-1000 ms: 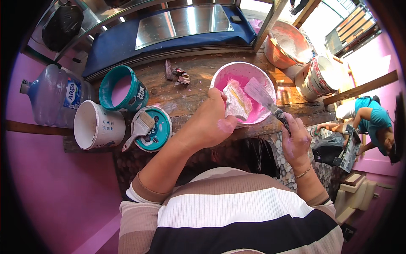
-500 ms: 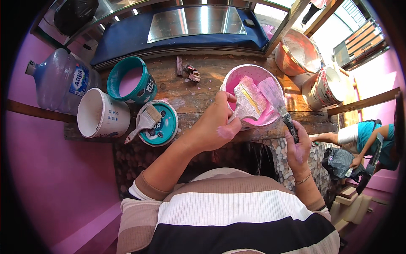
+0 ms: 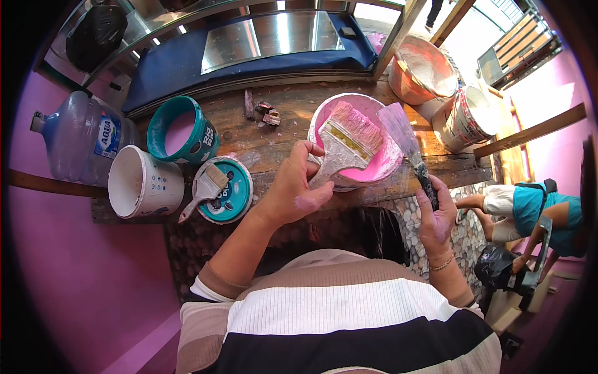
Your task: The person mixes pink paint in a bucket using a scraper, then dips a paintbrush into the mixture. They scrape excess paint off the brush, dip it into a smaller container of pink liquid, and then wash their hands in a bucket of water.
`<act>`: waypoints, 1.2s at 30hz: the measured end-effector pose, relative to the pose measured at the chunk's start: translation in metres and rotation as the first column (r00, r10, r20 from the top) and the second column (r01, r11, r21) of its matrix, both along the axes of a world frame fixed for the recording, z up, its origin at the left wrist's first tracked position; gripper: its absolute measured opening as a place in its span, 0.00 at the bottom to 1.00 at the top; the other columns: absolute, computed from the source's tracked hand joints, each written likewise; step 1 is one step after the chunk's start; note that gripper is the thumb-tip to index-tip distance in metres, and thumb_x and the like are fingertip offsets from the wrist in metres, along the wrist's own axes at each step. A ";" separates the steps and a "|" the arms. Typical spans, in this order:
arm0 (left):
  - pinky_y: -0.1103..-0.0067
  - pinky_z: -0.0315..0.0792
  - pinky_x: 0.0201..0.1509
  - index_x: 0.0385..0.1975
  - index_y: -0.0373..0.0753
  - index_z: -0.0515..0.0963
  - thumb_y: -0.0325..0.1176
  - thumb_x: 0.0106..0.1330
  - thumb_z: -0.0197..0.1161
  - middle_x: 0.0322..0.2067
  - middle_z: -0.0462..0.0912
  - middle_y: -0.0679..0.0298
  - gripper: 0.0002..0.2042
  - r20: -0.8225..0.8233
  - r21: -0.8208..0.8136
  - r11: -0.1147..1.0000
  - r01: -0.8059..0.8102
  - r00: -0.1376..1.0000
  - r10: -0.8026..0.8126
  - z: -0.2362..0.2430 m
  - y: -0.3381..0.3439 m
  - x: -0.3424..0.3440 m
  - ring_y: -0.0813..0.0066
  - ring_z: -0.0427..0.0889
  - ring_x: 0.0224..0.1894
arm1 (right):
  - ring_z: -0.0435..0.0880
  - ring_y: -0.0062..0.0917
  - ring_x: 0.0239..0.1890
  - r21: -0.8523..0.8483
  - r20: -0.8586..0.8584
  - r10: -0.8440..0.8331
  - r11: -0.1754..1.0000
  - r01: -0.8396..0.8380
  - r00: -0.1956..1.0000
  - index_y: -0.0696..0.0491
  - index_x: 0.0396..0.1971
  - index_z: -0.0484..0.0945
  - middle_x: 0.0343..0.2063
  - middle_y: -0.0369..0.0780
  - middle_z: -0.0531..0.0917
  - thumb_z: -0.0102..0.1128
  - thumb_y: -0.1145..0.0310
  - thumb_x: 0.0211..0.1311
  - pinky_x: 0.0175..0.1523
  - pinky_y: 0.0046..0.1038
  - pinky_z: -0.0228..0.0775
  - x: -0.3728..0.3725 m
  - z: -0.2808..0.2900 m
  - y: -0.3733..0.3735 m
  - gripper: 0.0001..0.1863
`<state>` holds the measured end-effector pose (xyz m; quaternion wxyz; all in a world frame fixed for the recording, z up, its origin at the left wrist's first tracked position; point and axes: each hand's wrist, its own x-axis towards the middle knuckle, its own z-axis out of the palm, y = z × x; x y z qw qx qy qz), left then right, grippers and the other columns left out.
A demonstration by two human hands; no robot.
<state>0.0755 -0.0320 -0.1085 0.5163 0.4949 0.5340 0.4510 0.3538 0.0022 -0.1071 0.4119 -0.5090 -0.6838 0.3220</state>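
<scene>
My left hand (image 3: 295,187) is closed around the handle of a wide paintbrush (image 3: 349,140), whose pink-coated bristles point away from me over a white bucket of pink paint (image 3: 392,163). In my right hand (image 3: 437,215) is a putty knife (image 3: 408,140) with a black handle. Its broad blade, smeared with pink, stands tilted up at the bucket's right rim. Brush and blade are apart. Pink paint marks both hands.
A smaller brush (image 3: 212,186) lies on a teal lid (image 3: 240,196) at the left. Beside it stand an empty white bucket (image 3: 152,187), a teal paint bucket (image 3: 200,142) and a big water bottle (image 3: 78,134). An orange bucket (image 3: 405,81) and another person (image 3: 529,209) are at the right.
The putty knife has moved off the brush to the bucket's right rim. The brush bristles have turned and now show spread over the bucket. The person at the right has shifted.
</scene>
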 end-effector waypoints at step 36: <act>0.87 0.65 0.25 0.44 0.37 0.69 0.20 0.50 0.69 0.21 0.78 0.66 0.21 0.204 -0.099 0.971 0.216 0.960 -0.192 -0.035 0.090 -0.072 0.82 0.77 0.23 | 0.75 0.17 0.36 -0.068 0.069 -0.003 0.998 0.008 0.998 0.61 0.46 0.76 0.34 0.37 0.80 0.58 0.75 0.60 0.44 0.20 0.68 0.000 -0.005 -0.012 0.14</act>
